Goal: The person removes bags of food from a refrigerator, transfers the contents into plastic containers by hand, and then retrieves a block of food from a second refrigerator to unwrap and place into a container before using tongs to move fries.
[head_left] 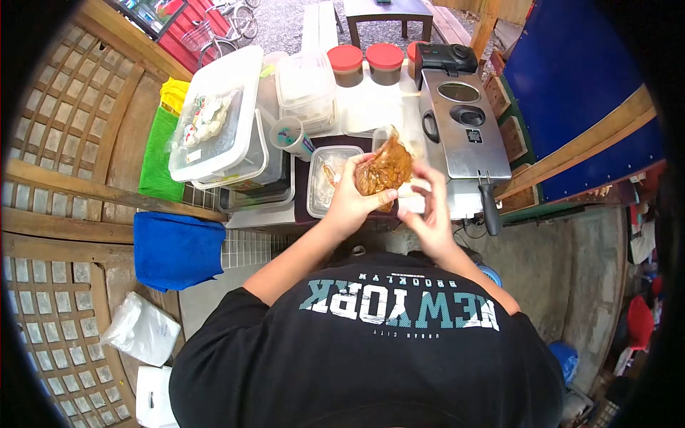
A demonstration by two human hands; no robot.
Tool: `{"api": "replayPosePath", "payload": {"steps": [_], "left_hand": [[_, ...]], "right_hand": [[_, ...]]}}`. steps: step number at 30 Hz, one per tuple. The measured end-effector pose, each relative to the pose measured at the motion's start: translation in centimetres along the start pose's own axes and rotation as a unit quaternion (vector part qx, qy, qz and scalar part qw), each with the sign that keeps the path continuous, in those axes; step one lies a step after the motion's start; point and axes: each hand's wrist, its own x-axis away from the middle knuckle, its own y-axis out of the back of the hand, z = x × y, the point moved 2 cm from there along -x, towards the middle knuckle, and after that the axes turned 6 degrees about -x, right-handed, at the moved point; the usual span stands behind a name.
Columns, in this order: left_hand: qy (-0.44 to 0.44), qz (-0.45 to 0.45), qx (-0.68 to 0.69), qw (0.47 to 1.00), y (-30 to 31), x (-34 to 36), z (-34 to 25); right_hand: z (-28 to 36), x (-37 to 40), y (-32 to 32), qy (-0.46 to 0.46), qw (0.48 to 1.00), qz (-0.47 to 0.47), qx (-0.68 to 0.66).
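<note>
A clear plastic bag of brown, glossy food (385, 170) is raised over the front edge of the table, its twisted top pointing up. My left hand (349, 196) is closed around the left side of this bag, thumb across its lower front. My right hand (432, 214) is at the bag's right side, fingers curved and apart, the fingertips right at its edge. Just left of the bag lies an open clear plastic container (314, 203) with a clear bag and some orange bits inside. Behind the bag is another clear container (417, 146), partly hidden.
A steel deep fryer (467, 146) with a black-handled basket stands on the right. Red-lidded jars (384, 57) line the back. Stacked clear containers (305, 85), a printed cup (291, 135) and a large white-lidded bin (239, 135) are on the left. A blue towel (178, 250) hangs nearby.
</note>
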Motion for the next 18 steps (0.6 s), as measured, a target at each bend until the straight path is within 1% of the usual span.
{"api": "replayPosePath", "payload": {"steps": [1, 3, 4, 7, 8, 11, 14, 17, 18], "left_hand": [[0.000, 0.042, -0.034, 0.999, 0.4, 0.1, -0.6], [0.000, 0.125, -0.098, 0.987, 0.9, 0.1, -1.8], [0.037, 0.137, -0.091, 0.986, 1.2, 0.3, -2.2], [0.077, 0.127, -0.032, 0.988, 1.0, 1.2, -3.1], [0.064, 0.098, -0.032, 0.993, 0.9, 1.5, -3.1], [0.054, 0.043, 0.082, 0.994, 0.6, 2.0, -2.7], [0.078, 0.035, 0.074, 0.994, -0.1, 2.6, -2.5], [0.088, 0.027, 0.029, 0.995, -0.3, 3.2, -1.8], [0.092, 0.031, 0.021, 0.995, -0.4, 3.4, -1.9]], "right_hand": [[-0.2, -0.5, 0.6, -0.019, 0.999, -0.021, 0.039], [-0.2, -1.5, 1.2, -0.129, 0.990, -0.030, -0.053], [-0.6, -2.0, 1.5, -0.201, 0.975, 0.039, -0.086], [-1.2, -1.8, 1.4, -0.232, 0.960, 0.094, -0.125], [-0.2, -1.9, 0.9, -0.236, 0.955, 0.075, -0.165], [0.3, -1.8, 0.6, -0.236, 0.953, 0.036, -0.187], [0.3, -1.8, 0.3, -0.230, 0.951, 0.050, -0.201], [1.0, -1.4, 0.0, -0.259, 0.942, 0.065, -0.203], [0.7, -1.3, 0.0, -0.256, 0.947, 0.061, -0.183]]}}
